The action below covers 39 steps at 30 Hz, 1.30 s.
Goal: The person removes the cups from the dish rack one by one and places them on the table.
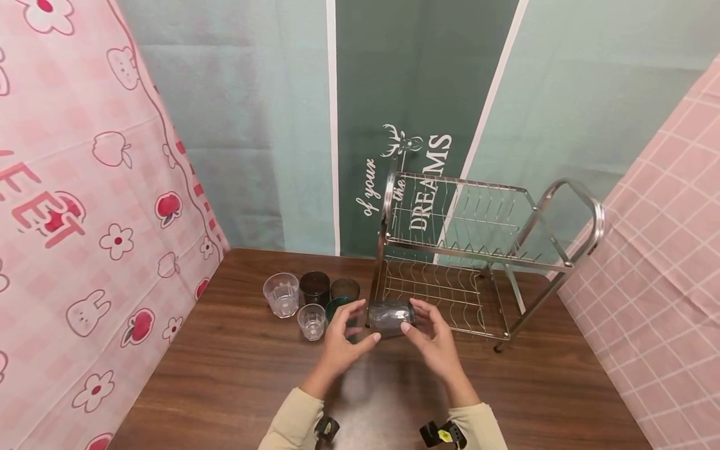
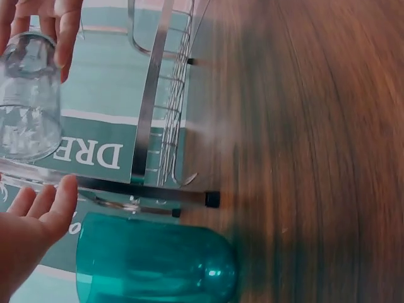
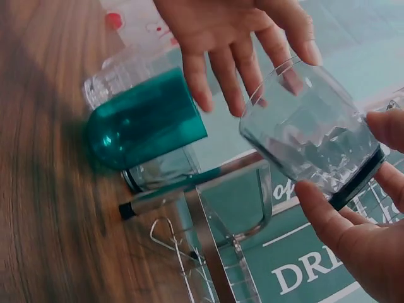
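A clear, faintly grey drinking glass [image 1: 390, 315] is held on its side above the table, in front of the rack. My right hand [image 1: 435, 340] grips it round its thick base, thumb on the near side. At the rim end is my left hand [image 1: 344, 340], its fingers spread and fairly straight; in the right wrist view its fingers [image 3: 224, 79] come right up to the rim. A teal glass [image 2: 154, 259] stands just beyond the left hand, partly hidden by it in the head view.
A two-tier metal dish rack [image 1: 478, 253] stands behind and to the right. Left of it, a large clear glass [image 1: 282, 297], a small clear glass [image 1: 312, 322] and two dark glasses, one blackish [image 1: 315, 287] and one brownish [image 1: 345, 289], cluster on the wooden table [image 1: 236, 375].
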Each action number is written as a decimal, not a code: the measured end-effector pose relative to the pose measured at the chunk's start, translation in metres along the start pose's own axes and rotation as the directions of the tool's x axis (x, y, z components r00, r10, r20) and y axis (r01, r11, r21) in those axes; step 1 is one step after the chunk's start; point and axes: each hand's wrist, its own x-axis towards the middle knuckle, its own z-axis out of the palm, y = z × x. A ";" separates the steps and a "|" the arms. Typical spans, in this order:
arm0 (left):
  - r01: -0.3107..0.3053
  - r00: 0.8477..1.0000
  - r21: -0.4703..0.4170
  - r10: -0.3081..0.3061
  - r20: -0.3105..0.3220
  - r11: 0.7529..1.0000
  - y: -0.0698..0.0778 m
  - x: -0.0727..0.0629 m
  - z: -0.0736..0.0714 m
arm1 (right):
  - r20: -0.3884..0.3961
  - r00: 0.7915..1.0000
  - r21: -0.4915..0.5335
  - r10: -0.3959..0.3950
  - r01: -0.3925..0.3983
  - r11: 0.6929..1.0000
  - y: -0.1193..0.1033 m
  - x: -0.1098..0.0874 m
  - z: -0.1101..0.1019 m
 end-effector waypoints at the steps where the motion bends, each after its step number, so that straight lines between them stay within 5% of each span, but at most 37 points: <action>1: 0.004 1.000 -0.051 -0.004 -0.001 0.999 -0.002 0.000 0.001 | -0.004 1.000 0.019 0.000 0.000 1.000 0.004 0.001 0.000; 6: 0.021 1.000 -0.206 -0.023 -0.006 0.978 -0.004 0.000 0.005 | 0.008 1.000 0.090 -0.017 0.016 0.996 0.006 0.000 0.005; 16: 0.040 0.998 -0.230 -0.049 -0.033 0.972 -0.003 0.000 0.005 | 0.040 0.999 0.119 0.017 -0.022 0.993 0.006 -0.003 0.012; 32: -0.026 0.992 -0.118 0.011 -0.125 0.993 0.009 0.003 -0.005 | 0.072 0.997 -0.104 -0.012 0.020 0.994 0.004 0.000 0.006; 39: -0.005 0.981 0.006 0.006 -0.193 1.000 0.012 0.006 -0.021 | 0.099 0.992 -0.325 -0.084 0.112 0.939 0.013 0.014 0.016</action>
